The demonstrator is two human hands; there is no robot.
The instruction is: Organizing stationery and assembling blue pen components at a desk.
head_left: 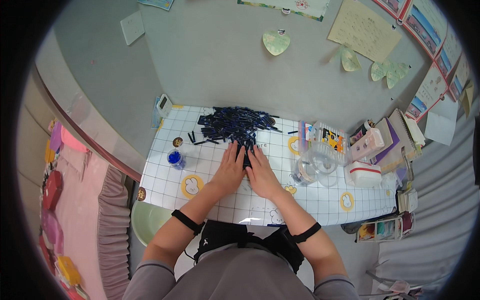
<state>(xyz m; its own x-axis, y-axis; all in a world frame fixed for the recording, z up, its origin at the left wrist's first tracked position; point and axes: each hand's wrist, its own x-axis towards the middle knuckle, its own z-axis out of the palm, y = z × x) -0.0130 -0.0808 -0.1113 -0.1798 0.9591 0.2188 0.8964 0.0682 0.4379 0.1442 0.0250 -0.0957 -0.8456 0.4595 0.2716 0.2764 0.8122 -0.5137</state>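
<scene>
A heap of short, thin, blue-black tubes point(235, 122), resembling pen ink cartridges, lies at the back of the table. At its near edge, my left hand point(229, 170) rests low over the tabletop with its fingers stretched forward. My right hand point(261, 172) lies beside it, also with straight fingers. Several dark tubes point(247, 159) show in the narrow gap between the two hands, touching or close to the fingers. What lies under the palms is hidden. A few loose tubes point(200, 142) are scattered left of the heap.
A small clear jar with blue pieces point(175, 159) stands to the left on the gridded tabletop point(220, 207). Clear round containers point(322, 160), a white pouch point(364, 174) and upright books point(395, 132) crowd the right. A wall point(215, 60) rises behind.
</scene>
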